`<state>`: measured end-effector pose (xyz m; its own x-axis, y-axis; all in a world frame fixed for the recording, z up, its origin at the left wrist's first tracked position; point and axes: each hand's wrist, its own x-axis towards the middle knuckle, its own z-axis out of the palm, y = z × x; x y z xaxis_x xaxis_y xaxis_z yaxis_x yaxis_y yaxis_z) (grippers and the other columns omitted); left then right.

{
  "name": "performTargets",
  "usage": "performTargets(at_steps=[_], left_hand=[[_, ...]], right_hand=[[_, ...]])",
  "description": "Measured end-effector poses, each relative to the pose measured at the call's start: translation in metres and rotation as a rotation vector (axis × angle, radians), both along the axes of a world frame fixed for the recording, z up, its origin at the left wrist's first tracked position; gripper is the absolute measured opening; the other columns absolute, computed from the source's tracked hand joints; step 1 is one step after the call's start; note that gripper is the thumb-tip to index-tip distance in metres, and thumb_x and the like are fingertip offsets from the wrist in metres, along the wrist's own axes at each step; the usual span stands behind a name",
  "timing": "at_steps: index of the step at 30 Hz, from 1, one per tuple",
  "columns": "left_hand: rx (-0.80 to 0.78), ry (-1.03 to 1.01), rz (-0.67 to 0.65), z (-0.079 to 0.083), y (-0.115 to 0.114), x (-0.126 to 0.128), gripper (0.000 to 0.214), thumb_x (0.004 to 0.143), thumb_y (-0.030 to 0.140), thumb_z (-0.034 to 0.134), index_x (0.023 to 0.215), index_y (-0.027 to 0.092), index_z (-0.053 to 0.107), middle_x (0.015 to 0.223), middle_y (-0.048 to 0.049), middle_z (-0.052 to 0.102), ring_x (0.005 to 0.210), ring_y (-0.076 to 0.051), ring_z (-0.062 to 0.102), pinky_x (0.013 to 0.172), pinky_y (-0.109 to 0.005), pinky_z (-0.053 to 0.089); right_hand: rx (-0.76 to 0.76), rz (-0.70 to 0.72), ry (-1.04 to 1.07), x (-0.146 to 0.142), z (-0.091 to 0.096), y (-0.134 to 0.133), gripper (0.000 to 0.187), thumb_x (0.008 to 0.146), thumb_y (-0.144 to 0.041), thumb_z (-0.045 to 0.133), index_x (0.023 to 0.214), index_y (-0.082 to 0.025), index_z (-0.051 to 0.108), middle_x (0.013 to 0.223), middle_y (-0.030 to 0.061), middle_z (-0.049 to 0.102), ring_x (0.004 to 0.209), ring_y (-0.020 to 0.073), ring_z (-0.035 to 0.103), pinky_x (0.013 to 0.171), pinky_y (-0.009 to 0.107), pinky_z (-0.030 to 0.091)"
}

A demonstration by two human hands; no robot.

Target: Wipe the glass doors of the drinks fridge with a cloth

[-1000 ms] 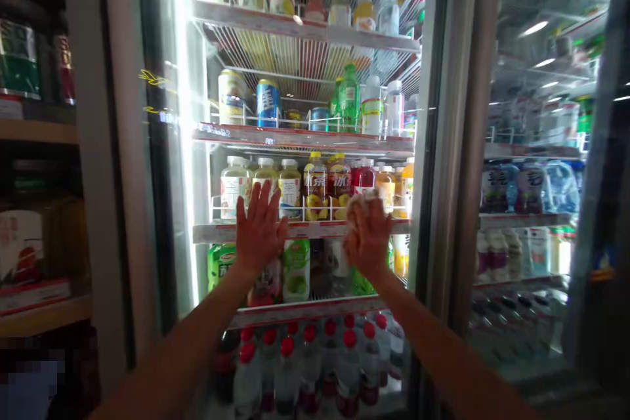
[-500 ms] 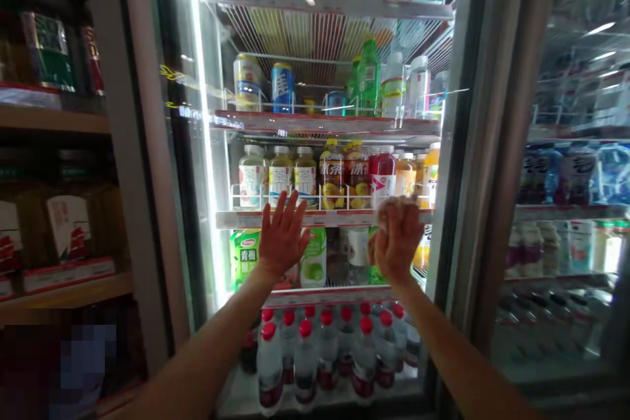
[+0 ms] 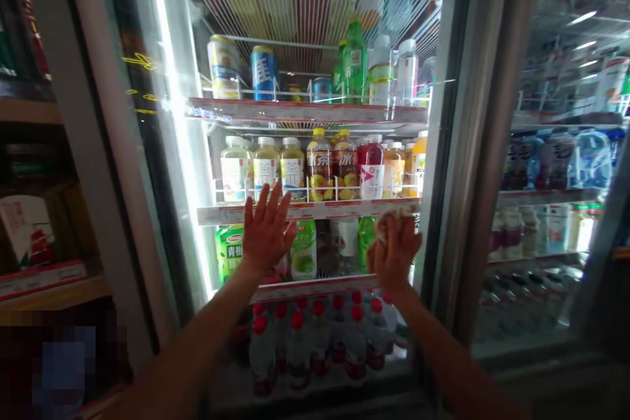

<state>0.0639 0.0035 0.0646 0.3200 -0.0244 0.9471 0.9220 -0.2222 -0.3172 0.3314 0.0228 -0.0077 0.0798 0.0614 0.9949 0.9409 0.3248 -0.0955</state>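
My left hand (image 3: 268, 226) is raised with its palm forward and fingers spread, holding nothing. It appears to rest flat on the glass of a lit drinks cooler, in front of bottled teas and green cartons. Under the fingers of my right hand (image 3: 395, 259) is a crumpled pale cloth (image 3: 388, 222), pressed toward the glass at the right side of the door. Behind the cloth stand a green bottle (image 3: 366, 241) and the price rail (image 3: 339, 210) of the middle shelf. Part of the cloth is hidden by my fingers.
Several red-capped water bottles (image 3: 356, 341) stand at the cooler's bottom. Higher up are cans (image 3: 264, 72) and green bottles (image 3: 354, 62). A metal door frame (image 3: 480, 144) runs down the right, with another cooler beyond. Boxed goods (image 3: 32, 230) sit on shelving at left.
My view has shifted, so the cooler sits further left and slightly higher. My right hand and the cloth have moved a little down and right against the shelves. My left hand stays put.
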Motion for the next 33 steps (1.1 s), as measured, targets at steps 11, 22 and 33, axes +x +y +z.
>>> performTargets(at_steps=[11,22,33], left_hand=[[-0.047,0.035,-0.018,-0.046,-0.004,-0.007,0.062,0.086,0.027,0.046,0.143,0.022,0.022,0.145,-0.0101,0.032,0.139,-0.021,0.016,0.115,-0.043,0.008],[-0.04,0.038,0.019,-0.045,-0.004,-0.008,0.064,0.085,0.028,0.047,0.143,0.022,0.023,0.145,-0.0099,0.034,0.139,-0.021,0.017,0.114,-0.043,0.011],[-0.034,0.04,0.011,-0.044,-0.004,-0.006,0.065,0.084,0.026,0.05,0.143,0.02,0.024,0.145,-0.0111,0.031,0.139,-0.022,0.016,0.114,-0.044,0.009]], right_hand=[[0.04,-0.081,0.004,0.03,-0.023,0.0,0.053,0.083,-0.025,0.04,0.135,-0.022,0.04,0.145,0.0173,0.032,0.13,0.0353,0.035,0.096,0.065,0.028],[0.008,0.049,-0.24,-0.022,-0.046,-0.01,0.049,0.08,-0.028,0.042,0.129,-0.028,0.046,0.141,0.0119,0.037,0.131,0.0302,0.034,0.104,0.056,0.026],[0.019,0.041,-0.142,-0.036,-0.04,-0.01,0.05,0.081,-0.025,0.042,0.131,-0.02,0.043,0.146,0.0165,0.027,0.136,0.0339,0.025,0.103,0.058,0.023]])
